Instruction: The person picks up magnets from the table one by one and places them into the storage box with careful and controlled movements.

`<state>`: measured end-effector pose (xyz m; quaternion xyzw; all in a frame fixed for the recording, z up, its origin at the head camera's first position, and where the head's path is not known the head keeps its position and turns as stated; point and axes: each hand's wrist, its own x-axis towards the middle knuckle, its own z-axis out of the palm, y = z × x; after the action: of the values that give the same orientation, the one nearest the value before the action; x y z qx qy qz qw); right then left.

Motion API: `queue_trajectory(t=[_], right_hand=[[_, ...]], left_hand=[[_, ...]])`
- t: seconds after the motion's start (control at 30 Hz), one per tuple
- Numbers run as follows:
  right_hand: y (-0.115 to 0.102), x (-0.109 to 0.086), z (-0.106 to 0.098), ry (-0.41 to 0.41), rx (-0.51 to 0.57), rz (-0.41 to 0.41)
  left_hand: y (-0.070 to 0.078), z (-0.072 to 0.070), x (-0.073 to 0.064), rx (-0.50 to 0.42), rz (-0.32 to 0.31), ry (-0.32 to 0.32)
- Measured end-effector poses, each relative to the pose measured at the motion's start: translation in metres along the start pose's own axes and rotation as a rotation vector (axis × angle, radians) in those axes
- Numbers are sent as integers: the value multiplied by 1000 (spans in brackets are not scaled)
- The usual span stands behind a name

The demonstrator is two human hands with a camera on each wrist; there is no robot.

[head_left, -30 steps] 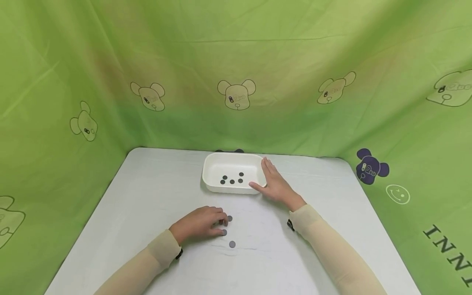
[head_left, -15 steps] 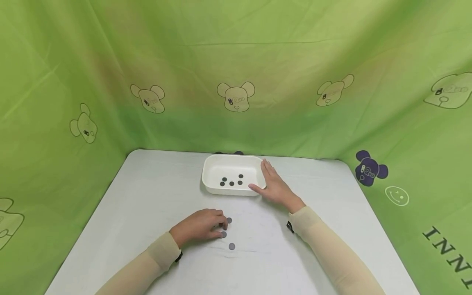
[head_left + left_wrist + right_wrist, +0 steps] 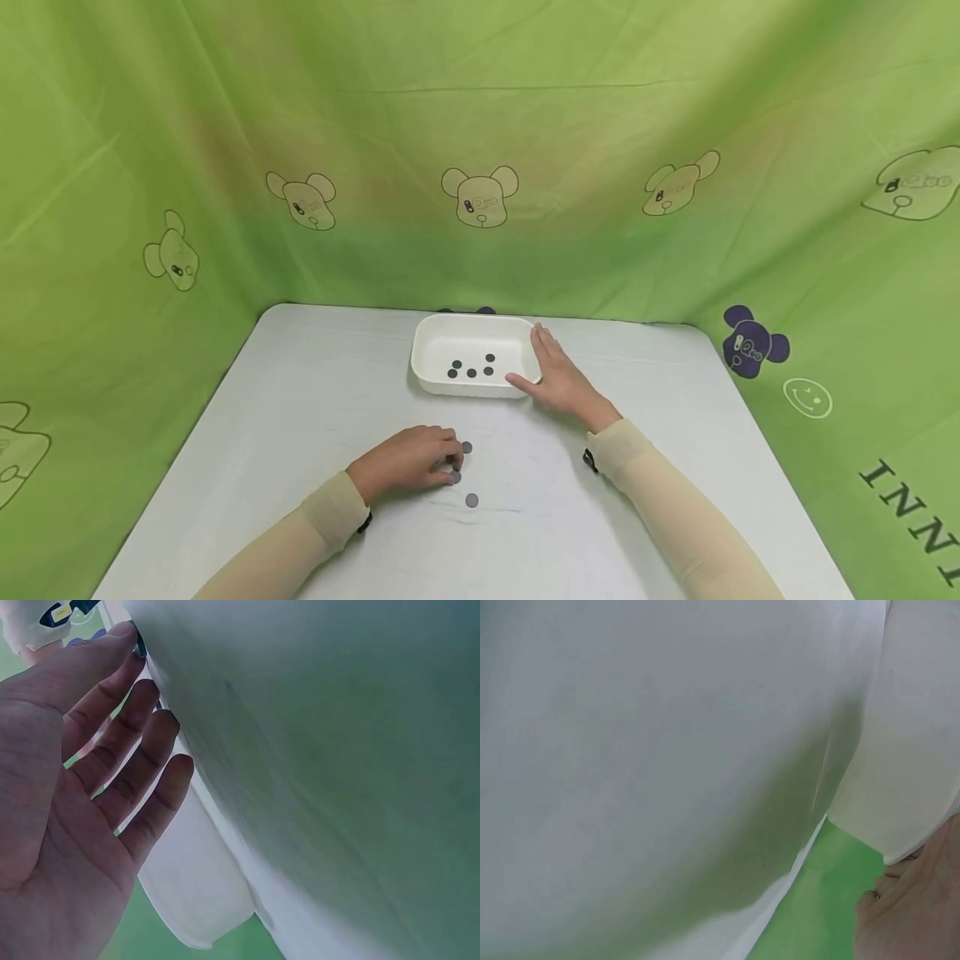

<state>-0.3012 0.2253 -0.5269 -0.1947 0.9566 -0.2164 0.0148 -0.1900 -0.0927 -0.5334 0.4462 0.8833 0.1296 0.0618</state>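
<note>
Near the middle of the table in the head view, my left hand [image 3: 411,458] pinches a small flat grey disc [image 3: 456,477] at the tips of its thumb and index finger. Its other fingers are loosely bent. A dark edge of a disc [image 3: 140,643] shows by those fingertips in the left wrist view. Just beyond the fingertips lies a second grey disc [image 3: 467,447], and nearer me a third disc [image 3: 472,501]. My right hand [image 3: 564,385] holds the right end of a white rectangular tub [image 3: 427,386], thumb over its rim. Several dark discs [image 3: 471,373] lie inside the tub.
The white table [image 3: 315,367] has rounded far corners. A green curtain [image 3: 480,267] printed with bear heads hangs around its back and sides. The tub stands close to the table's far edge.
The head view has shifted very slightly. Both hands, the tub and the loose discs keep nearly the same places; the disc at the left thumb looks slightly more tilted.
</note>
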Motion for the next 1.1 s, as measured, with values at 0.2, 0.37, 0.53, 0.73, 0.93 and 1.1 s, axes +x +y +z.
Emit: queue_trajectory(t=[0.2,0.37,0.53,0.73,0.93,1.1], right_hand=[[0,1,-1,2,-8,-6],[1,2,0,-2,-11,-3],[1,2,0,-5,-8,-3],[-1,2,-2,-2,0,-11],[0,1,-1,4,-11,-13],[-1,0,-2,4,-14,-11]], left_hand=[[1,0,1,-1,-18,-12],[1,0,1,-19,-12,-5],[3,-1,0,-25,-5,8],[6,-3,1,-48,-13,-4],[6,-3,1,-64,-11,-5],[7,-4,1,-92,-13,-11]])
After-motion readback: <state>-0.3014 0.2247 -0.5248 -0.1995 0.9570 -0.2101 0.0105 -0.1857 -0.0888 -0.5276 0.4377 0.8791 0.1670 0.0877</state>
